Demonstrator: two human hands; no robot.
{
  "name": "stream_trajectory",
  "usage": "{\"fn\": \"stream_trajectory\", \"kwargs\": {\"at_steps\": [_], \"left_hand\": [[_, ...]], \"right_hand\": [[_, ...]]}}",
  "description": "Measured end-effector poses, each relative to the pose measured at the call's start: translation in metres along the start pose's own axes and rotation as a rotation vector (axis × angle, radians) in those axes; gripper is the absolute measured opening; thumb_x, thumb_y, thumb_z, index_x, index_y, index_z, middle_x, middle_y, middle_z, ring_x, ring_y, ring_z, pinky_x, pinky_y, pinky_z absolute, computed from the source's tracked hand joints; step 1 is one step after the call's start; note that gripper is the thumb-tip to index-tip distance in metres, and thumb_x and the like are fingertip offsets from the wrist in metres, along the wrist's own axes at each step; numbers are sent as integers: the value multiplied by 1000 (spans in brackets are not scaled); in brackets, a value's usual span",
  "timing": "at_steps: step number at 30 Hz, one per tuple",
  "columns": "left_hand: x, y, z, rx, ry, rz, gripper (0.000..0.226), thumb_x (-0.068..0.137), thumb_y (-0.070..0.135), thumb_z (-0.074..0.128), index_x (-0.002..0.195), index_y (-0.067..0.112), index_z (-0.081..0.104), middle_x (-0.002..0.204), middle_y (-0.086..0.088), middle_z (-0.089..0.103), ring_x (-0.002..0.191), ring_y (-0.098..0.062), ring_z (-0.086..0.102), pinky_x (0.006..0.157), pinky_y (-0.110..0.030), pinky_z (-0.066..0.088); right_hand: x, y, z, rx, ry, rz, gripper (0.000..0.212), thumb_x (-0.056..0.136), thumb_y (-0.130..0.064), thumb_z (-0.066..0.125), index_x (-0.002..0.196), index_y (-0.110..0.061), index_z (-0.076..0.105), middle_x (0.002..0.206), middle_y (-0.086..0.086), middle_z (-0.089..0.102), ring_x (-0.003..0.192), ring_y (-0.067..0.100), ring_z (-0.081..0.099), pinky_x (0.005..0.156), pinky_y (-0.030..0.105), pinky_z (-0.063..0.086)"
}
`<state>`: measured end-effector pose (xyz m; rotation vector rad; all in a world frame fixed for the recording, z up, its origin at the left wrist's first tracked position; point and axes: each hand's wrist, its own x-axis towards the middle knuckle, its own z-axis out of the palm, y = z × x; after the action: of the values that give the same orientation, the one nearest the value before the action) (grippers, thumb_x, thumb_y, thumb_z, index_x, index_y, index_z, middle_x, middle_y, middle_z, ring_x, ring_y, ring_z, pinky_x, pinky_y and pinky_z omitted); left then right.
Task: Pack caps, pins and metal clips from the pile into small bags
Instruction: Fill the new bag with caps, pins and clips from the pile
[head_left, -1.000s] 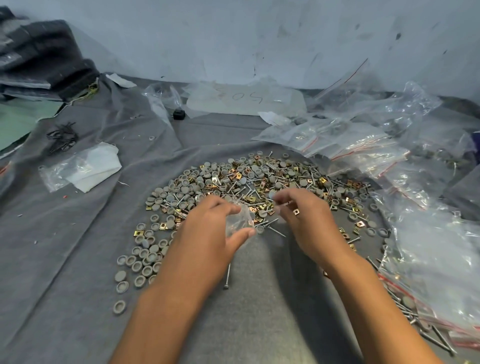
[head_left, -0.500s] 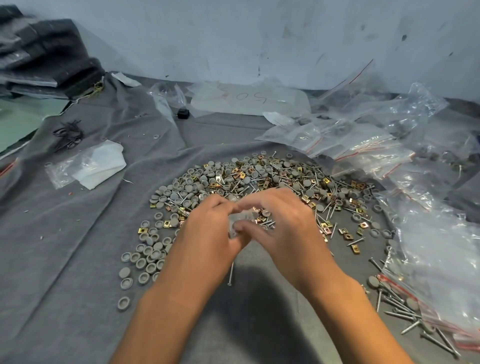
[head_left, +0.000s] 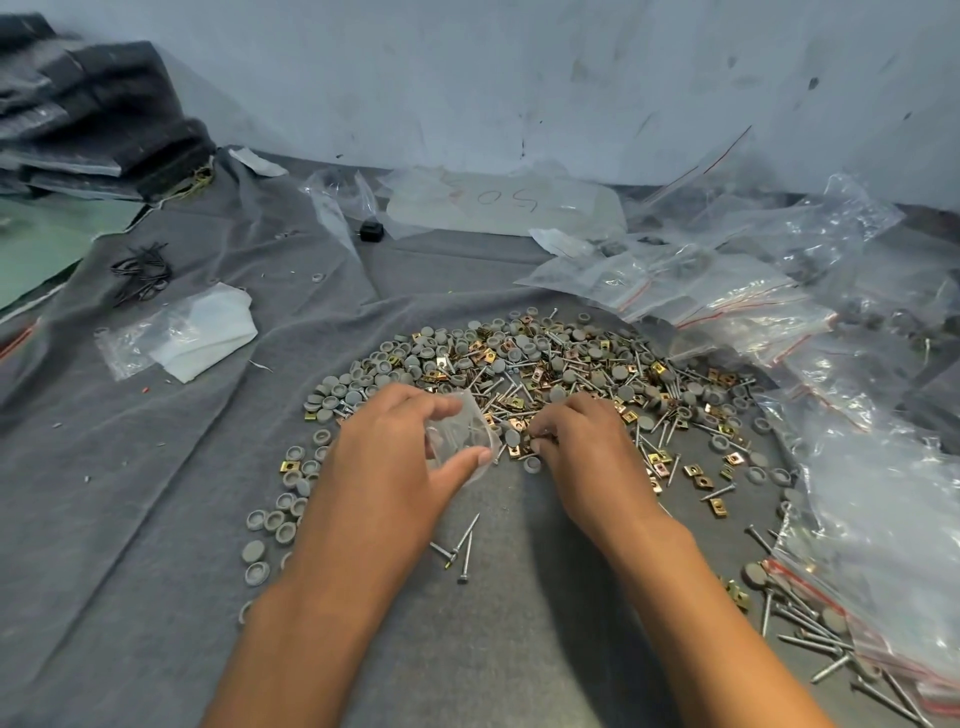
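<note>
Left hand (head_left: 395, 457) pinches small bag (head_left: 460, 434); right hand's (head_left: 582, 447) grip curls into pile (head_left: 550, 374).

Both bare forearms reach forward from the lower edge of the view, converging slightly toward the middle. The left hand (head_left: 395, 457) is raised a little, back facing up, its fingers curled over and its thumb stretched out toward the right hand, pinching a small clear bag (head_left: 462, 434) between them. The right hand (head_left: 582, 447) lies just beside it, palm down, knuckles arched, with its fingertips (head_left: 537, 441) drawn together and curled inward toward the left hand, pinching something too small to make out.
</note>
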<state>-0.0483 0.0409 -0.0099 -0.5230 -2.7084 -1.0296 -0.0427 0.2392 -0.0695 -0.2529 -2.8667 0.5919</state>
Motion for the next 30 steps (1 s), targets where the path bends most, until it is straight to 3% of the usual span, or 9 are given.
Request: {"fn": "stream_trajectory", "kwargs": {"at_steps": [4, 8, 11, 14, 19, 24, 28, 30], "left_hand": [[0, -1, 0, 11, -3, 1, 49, 76, 45, 83, 120, 28, 70, 108, 18, 59, 81, 8, 56, 79, -23, 48], [-1, -1, 0, -8, -10, -4, 49, 76, 43, 84, 120, 27, 71, 107, 18, 59, 81, 6, 57, 81, -28, 53], [-1, -1, 2, -15, -16, 4, 49, 75, 43, 84, 119, 27, 71, 106, 18, 59, 79, 5, 57, 78, -26, 52], [0, 0, 5, -8, -26, 10, 50, 75, 45, 84, 119, 27, 71, 107, 17, 60, 79, 4, 57, 78, -26, 52], [-1, 0, 8, 2, -28, 16, 49, 74, 45, 85, 118, 28, 71, 107, 17, 61, 80, 1, 57, 80, -30, 54], [-3, -1, 9, 13, -34, 24, 52, 73, 47, 85, 119, 31, 70, 106, 20, 57, 86, -3, 57, 83, -30, 54], [-3, 0, 11, 14, -48, 31, 53, 73, 47, 84, 121, 29, 69, 106, 20, 56, 87, -3, 57, 85, -29, 53], [-4, 0, 11, 17, -56, 36, 53, 74, 47, 83, 122, 29, 69, 105, 21, 55, 86, -1, 55, 84, -26, 51]], "right_hand": [[2, 6, -4, -8, -27, 1, 7, 99, -18, 59, 100, -25, 63, 103, -4, 59, 101, 21, 53, 74, 35, 43], [2, 7, -11, 12, 79, -9, 12, 100, -18, 57, 108, -25, 63, 102, -5, 65, 93, 19, 56, 67, 35, 44], [-1, 3, -9, -69, 101, -67, 22, 101, -16, 55, 118, -28, 61, 110, -4, 58, 100, 19, 50, 69, 32, 34], [-1, 1, -7, -97, 72, -91, 38, 94, -3, 62, 124, -26, 61, 116, -1, 54, 104, 21, 50, 71, 30, 36], [-3, -9, -1, 6, -14, -90, 22, 101, -17, 56, 121, -22, 62, 117, 4, 54, 107, 26, 56, 80, 38, 51], [-6, -13, 6, -15, -27, -38, 20, 100, -36, 56, 115, -25, 64, 111, -1, 52, 99, 18, 52, 73, 31, 42], [-7, -7, 6, -4, -43, -49, 14, 103, -23, 55, 114, -21, 63, 115, 3, 49, 99, 21, 56, 80, 35, 50], [-4, -2, 3, 36, -19, -56, 16, 104, -16, 52, 112, -18, 65, 107, 2, 49, 91, 22, 55, 80, 36, 49]]}}
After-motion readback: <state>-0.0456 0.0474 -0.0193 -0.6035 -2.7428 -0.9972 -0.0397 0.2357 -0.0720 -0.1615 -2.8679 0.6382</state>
